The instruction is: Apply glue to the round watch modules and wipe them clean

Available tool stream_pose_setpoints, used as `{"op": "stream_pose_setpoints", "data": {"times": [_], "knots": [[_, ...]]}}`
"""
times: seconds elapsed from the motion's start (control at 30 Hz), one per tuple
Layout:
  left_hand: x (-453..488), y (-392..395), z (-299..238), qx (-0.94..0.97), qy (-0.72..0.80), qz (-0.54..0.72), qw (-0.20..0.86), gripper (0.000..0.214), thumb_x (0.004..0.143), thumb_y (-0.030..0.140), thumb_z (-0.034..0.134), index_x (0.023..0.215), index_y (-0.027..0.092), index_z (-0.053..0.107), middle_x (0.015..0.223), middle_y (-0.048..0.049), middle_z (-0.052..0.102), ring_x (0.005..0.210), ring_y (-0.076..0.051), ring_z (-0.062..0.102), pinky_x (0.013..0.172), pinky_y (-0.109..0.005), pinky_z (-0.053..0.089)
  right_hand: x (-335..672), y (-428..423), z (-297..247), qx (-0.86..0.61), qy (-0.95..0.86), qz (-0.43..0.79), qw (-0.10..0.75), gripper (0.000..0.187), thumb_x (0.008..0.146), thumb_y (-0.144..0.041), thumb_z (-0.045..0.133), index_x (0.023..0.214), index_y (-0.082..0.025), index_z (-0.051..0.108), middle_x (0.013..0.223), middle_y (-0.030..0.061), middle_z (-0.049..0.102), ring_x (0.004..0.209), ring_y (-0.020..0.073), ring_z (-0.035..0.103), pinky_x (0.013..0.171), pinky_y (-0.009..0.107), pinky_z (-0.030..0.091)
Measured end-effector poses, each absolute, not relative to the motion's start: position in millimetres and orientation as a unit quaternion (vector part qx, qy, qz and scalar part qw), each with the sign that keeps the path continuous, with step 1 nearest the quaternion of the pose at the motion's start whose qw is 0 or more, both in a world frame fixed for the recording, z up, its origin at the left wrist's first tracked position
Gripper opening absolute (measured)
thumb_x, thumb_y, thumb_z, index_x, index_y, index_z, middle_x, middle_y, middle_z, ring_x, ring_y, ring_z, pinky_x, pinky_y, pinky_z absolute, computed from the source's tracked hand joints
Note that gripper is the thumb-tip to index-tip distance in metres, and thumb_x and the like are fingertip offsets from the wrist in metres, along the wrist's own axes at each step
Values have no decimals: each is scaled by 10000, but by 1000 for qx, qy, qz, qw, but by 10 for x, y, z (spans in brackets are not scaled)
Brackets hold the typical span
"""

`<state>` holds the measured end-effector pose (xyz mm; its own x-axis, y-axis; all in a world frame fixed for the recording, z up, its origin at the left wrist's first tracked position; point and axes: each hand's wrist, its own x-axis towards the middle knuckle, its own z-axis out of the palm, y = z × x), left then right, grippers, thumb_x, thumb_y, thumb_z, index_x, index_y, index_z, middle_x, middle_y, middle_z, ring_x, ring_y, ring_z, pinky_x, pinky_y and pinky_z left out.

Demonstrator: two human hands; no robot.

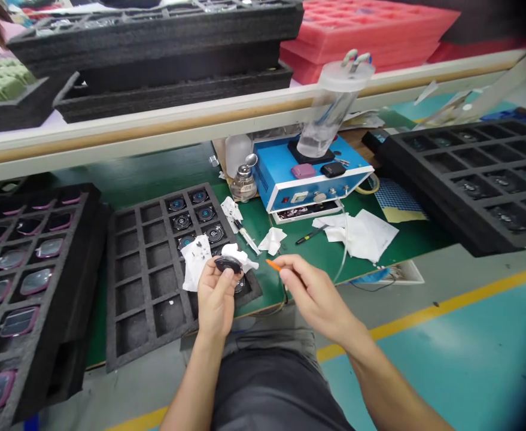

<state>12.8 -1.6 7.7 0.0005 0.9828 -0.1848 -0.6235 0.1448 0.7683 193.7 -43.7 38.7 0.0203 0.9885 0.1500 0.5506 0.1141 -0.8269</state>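
Left hand (215, 296): fingers curled, grasping a dark round part (228, 263) at chest height over the foam tray, with a crumpled white wipe (238, 254) bunched just behind it; whether the wipe touches the part cannot be told. Right hand (316, 293): thumb and fingers pinched on a slim orange-tipped tool (272, 265), its tip pointing toward the dark round part, near but not touching it. Directly below: black foam tray (150, 281), gridded, with round blue-ringed components (206, 214) in its upper right cells and a speckled white tissue (195, 261) lying across some of them. On the green counter (263, 287): syringe (247, 237), black-and-yellow pen (310, 235), loose white wipes (356, 233). Beyond: glass dispenser bottle (243, 182), blue bench unit (312, 173) with a clear canister (330, 108) above it. Flanking: foam tray of pink-rimmed lenses (23, 281) at left; loaded black foam tray (469, 179) at right.
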Motion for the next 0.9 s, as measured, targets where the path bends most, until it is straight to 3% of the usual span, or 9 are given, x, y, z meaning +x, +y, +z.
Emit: {"op": "stream_pose_setpoints", "data": {"times": [0.17,0.4,0.53,0.6,0.7,0.9], "knots": [[118,-31,92,254,356,602,668,315,711,254,883,918,202,650,906,1,684,828,-120,664,784,-250,570,1798,-360,426,-575,-702,256,333,396,1019,-256,424,1396,-225,541,899,17,733,657,141,620,638,266,466],[141,-56,57,279,380,605,641,347,696,278,900,937,201,663,902,-3,689,836,-129,667,809,-263,566,1882,-337,598,-578,-697,297,302,468,1008,-245,434,1471,-245,502,768,-23,698,587,133,583,596,258,454],[140,-94,41,296,410,600,620,361,689,309,905,953,199,686,867,-1,696,810,-123,655,781,-231,548,1821,-288,588,-573,-697,310,300,380,1007,-255,430,1305,-244,665,829,7,752,615,144,636,598,263,485],[128,-113,25,306,422,599,607,339,715,329,889,959,195,696,892,-13,705,832,-130,654,781,-225,540,1804,-247,528,-578,-703,269,315,359,1011,-250,421,1208,-241,721,996,38,784,769,167,715,678,274,530],[113,-131,-16,321,429,600,594,312,747,344,867,968,196,704,906,-22,713,839,-131,649,772,-213,527,1825,-192,426,-588,-705,190,347,358,1012,-220,419,1206,-252,718,1132,34,773,944,180,747,764,280,555],[113,-141,-61,331,430,606,582,299,772,352,851,989,203,709,935,-26,715,857,-127,644,773,-199,516,1908,-175,388,-615,-684,78,385,328,1026,-226,431,1201,-265,706,1032,18,775,825,165,737,683,277,523]]}}
